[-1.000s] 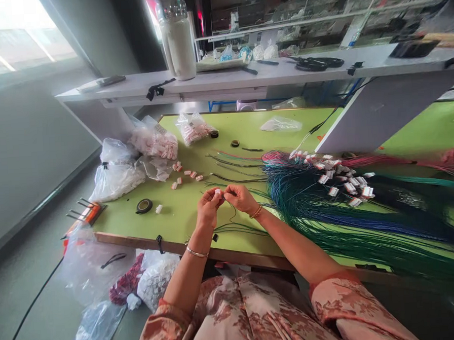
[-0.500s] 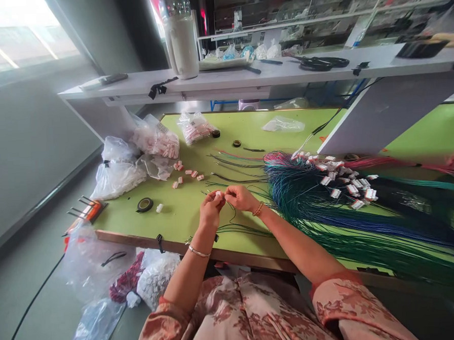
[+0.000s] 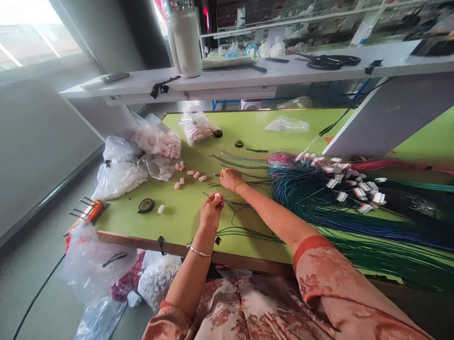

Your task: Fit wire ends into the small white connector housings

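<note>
My left hand [image 3: 211, 210] is raised a little over the green table [image 3: 183, 213], fingers pinched on a small white connector [image 3: 216, 195] with thin dark wires trailing from it. My right hand [image 3: 229, 177] is stretched forward, closed over the loose thin wires [image 3: 234, 165] lying on the table; what its fingers grip is hidden. A large bundle of teal, blue and green wires [image 3: 328, 210] with several white connectors [image 3: 349, 184] on their ends lies to the right.
Loose pink-white connectors [image 3: 189, 175] are scattered at centre left, beside plastic bags of parts [image 3: 157, 140]. A black tape roll [image 3: 145, 205] and a white piece [image 3: 160, 209] lie near the front edge. A white shelf [image 3: 245, 77] with a jar [image 3: 185, 37] spans above.
My right hand has left the connector and reached forward to the loose wires on the table. My left hand has stayed in place with the connector.
</note>
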`<state>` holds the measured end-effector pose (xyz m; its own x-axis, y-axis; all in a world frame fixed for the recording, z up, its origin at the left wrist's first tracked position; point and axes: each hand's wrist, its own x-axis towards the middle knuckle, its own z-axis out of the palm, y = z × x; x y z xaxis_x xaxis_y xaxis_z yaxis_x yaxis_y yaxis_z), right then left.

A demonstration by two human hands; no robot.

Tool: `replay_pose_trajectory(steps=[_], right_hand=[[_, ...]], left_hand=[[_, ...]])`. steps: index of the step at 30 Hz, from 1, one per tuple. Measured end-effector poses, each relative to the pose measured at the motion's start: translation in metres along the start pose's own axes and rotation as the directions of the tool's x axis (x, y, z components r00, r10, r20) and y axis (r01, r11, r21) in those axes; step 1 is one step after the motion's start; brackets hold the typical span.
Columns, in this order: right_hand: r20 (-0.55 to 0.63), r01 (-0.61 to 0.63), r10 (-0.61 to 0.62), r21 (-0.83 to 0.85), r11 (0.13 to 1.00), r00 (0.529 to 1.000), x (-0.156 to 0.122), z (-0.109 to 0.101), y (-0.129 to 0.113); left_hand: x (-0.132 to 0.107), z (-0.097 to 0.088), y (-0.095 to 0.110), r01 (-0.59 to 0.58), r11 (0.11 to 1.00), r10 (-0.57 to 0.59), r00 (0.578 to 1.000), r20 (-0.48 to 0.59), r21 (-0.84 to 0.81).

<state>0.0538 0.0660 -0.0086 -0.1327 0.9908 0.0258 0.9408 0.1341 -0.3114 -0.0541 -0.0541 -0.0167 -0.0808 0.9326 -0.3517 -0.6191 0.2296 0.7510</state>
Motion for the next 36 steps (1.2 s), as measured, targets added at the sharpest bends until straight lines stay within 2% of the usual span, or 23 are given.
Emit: replay_pose_trajectory(steps=[5, 9, 13, 16, 21, 26, 30, 36], right_hand=[[-0.045, 0.033, -0.031, 0.036, 0.999, 0.999, -0.002, 0.001, 0.01], [-0.143, 0.033, 0.005, 0.267, 0.963, 0.99, 0.002, -0.003, 0.023], [-0.2, 0.081, 0.033, 0.532, 0.843, 0.979, 0.006, -0.008, 0.027], [-0.243, 0.142, 0.029, 0.655, 0.742, 0.97, 0.003, -0.014, 0.026], [-0.249, 0.216, -0.031, 0.761, 0.612, 0.968, -0.018, -0.03, 0.023], [-0.224, 0.255, -0.122, 0.809, 0.53, 0.967, -0.05, -0.045, 0.023], [-0.217, 0.275, -0.173, 0.815, 0.51, 0.961, -0.077, -0.051, 0.023], [-0.23, 0.28, -0.16, 0.752, 0.597, 0.96, -0.1, -0.048, 0.026]], left_hand=[[-0.001, 0.0, -0.001, 0.01, 1.0, -0.01, 1.0, 0.014, 0.001], [-0.003, 0.001, -0.001, 0.011, 1.0, -0.011, 1.0, 0.011, -0.008], [-0.005, 0.003, 0.001, 0.004, 1.0, -0.003, 1.0, 0.022, -0.012], [-0.006, 0.004, 0.002, -0.008, 1.0, 0.009, 1.0, 0.017, -0.018], [-0.007, 0.007, 0.003, -0.02, 0.999, 0.021, 0.999, 0.033, -0.03], [-0.008, 0.018, 0.008, -0.007, 0.999, 0.012, 0.994, 0.111, -0.047], [-0.006, 0.03, 0.012, 0.017, 0.993, -0.001, 0.99, 0.139, -0.113], [-0.008, 0.04, 0.012, 0.06, 0.99, -0.04, 0.988, 0.152, -0.129]])
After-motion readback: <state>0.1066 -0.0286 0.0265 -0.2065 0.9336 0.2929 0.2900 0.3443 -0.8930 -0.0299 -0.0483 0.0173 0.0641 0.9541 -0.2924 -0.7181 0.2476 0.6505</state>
